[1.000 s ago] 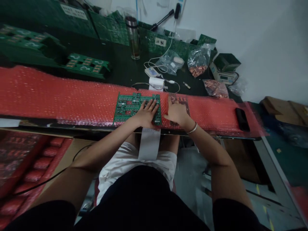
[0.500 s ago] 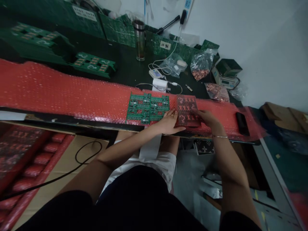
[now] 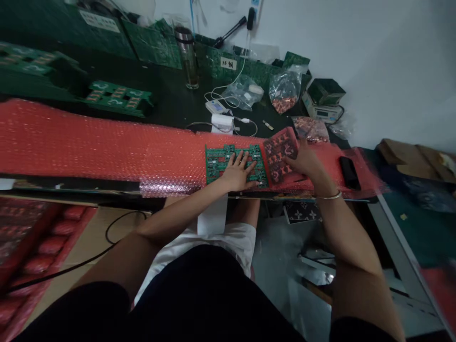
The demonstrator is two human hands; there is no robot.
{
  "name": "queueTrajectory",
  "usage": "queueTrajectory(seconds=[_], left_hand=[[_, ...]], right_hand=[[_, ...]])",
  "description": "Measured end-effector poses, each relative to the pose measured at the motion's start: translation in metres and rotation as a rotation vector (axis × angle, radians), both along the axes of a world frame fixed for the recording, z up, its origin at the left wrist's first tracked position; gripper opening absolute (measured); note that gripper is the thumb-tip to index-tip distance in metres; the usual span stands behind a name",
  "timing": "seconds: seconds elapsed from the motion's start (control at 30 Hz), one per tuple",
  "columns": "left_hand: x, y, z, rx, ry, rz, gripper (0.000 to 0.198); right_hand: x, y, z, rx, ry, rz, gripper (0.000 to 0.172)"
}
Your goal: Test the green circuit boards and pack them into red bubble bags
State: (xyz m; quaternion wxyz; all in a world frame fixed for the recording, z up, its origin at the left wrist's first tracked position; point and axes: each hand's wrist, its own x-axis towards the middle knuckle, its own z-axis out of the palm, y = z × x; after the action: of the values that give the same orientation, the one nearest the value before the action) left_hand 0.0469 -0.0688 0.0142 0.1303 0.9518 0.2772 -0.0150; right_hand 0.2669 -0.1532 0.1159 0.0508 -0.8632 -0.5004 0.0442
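Note:
A green circuit board [image 3: 217, 160] lies flat on a long strip of red bubble wrap [image 3: 89, 142] along the bench's front edge. My left hand [image 3: 238, 173] rests palm down on that board, fingers spread. My right hand [image 3: 305, 160] grips the wrapped board [image 3: 281, 154], a second board covered in red bubble wrap, and tilts it up on edge just right of the green one.
A black phone [image 3: 348, 172] lies on the wrap to the right. Behind are bags of copper parts [image 3: 285, 90], a small scale [image 3: 322, 102], a steel flask [image 3: 188, 57], cables and stacks of green boards [image 3: 117, 97]. A box of red wrapped bundles [image 3: 32, 247] sits lower left.
My right hand has lifted the wrapped board from flat to tilted upward. My left hand moved from the board's edge onto the green board.

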Motion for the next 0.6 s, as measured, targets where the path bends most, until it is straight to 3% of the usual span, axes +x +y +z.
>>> queueTrajectory(seconds=[0.1, 0.33, 0.5, 0.6], left_hand=[[-0.006, 0.003, -0.004, 0.018, 0.008, -0.004, 0.086], [-0.004, 0.002, -0.001, -0.012, 0.004, -0.025, 0.09], [-0.045, 0.002, -0.005, 0.031, -0.032, 0.048, 0.14], [-0.079, 0.01, -0.008, 0.054, 0.046, 0.107, 0.142]], right_hand=[[-0.028, 0.004, 0.007, -0.091, -0.08, 0.053, 0.097], [-0.088, 0.025, 0.006, -0.168, -0.239, 0.056, 0.067], [-0.116, 0.033, 0.006, -0.243, -0.249, 0.213, 0.084], [-0.139, 0.035, -0.003, -0.248, -0.227, 0.264, 0.104]])
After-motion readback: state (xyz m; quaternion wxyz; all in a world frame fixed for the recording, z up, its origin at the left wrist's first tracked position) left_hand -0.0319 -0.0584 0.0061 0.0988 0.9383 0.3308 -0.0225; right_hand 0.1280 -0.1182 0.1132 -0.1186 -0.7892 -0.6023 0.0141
